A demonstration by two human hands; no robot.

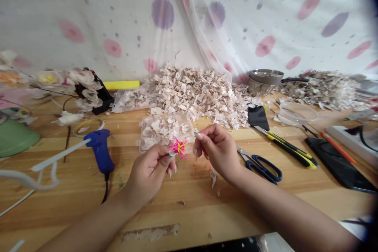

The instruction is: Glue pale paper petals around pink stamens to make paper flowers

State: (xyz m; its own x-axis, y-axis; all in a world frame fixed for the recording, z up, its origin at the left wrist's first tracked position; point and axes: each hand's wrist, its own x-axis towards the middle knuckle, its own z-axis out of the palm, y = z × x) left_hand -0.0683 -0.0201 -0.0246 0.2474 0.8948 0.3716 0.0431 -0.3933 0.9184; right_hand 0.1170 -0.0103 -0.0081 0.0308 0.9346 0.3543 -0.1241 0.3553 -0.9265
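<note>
My left hand (149, 169) pinches a bunch of pink and yellow flower stamens (178, 147) between thumb and fingers, with the stamens fanned out upward. Just to its right, my right hand (220, 151) is closed in a pinch, fingertips together; whatever lies between them is too small to make out. Behind both hands, a clear plastic box (143, 137) holds loose pale petals (161, 128). Below the fingers, a few petal scraps (213, 178) lie on the wooden table (189, 212).
Left stands a blue glue gun (99, 147) with a cord, near a tape roll (88, 126). Right lie scissors (264, 167), a utility knife (291, 149) and a black phone (339, 165). A large petal heap (195, 92) and a metal bowl (265, 78) are behind.
</note>
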